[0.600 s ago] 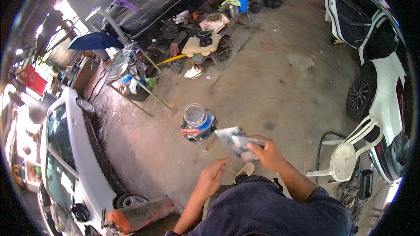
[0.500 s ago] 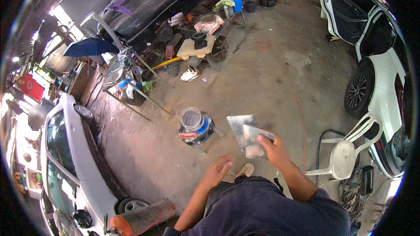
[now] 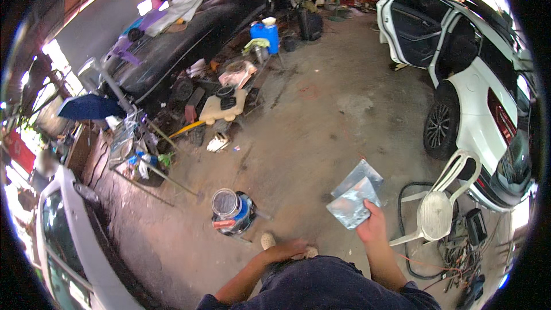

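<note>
Two silvery sheets [image 3: 348, 204], long axes slanting up-right, fan out beyond the right hand [image 3: 373, 225], clamped on them; left hand [image 3: 294, 248] blurred, grip unclear.

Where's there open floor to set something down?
The widest bare floor lies between the round container and the white car, past the flat sheets in the right hand. Another patch lies between that container and the pale car. It's crowded beside the plastic chair, among cables, and around the beige board.
</note>
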{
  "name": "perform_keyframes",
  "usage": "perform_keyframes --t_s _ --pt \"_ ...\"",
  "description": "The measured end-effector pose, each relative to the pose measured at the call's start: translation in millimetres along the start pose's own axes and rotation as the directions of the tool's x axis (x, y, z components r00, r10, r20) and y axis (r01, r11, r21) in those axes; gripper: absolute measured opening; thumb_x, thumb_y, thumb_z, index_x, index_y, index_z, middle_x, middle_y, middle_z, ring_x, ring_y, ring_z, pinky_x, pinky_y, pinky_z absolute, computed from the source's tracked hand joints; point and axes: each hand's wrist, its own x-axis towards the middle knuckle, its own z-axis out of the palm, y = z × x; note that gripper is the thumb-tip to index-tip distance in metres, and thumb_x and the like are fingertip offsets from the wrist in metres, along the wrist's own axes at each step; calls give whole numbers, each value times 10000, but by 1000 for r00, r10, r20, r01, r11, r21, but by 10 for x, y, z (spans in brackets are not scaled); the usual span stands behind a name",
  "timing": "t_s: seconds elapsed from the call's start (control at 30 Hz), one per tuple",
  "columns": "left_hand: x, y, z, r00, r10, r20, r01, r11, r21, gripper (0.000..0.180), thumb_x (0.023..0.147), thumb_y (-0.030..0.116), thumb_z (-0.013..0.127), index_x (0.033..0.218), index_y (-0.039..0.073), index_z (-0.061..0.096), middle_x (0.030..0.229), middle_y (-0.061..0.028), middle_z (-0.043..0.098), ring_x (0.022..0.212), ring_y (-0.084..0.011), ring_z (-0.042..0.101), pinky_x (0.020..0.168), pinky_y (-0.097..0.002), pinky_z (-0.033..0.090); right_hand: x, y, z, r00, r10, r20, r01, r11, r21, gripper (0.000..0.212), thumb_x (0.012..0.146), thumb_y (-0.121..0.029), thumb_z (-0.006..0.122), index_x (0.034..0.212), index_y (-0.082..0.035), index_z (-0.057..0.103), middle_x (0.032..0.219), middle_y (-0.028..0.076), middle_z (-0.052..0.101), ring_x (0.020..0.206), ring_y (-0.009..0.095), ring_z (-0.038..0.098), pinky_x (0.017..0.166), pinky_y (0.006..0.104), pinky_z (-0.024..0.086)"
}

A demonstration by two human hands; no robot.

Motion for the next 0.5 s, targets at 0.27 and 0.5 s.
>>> perform_keyframes --t_s 0.27,0.5 --pt "-102 1584 -661 851 -231 -471 -183 711 -679 715 884 386 701 1419 -24 459 1398 -161 529 1309 -303 489 1077 -423 402 -247 558 675 984 87 156 -84 996 -27 408 909 -7 590 1305 -57 503 1227 135 629 1153 289 620 1012 467 498" --pt "-681 972 -559 704 -211 -678 -511 512 -690 637 761 27 665 1373 -7 492 1335 -125 569 1235 -246 535 1027 -361 429 -45 159 874 947 -295 123 319 846 -427 329 929 -118 643 1242 -42 575 1181 88 636 1109 240 630 951 424 513"
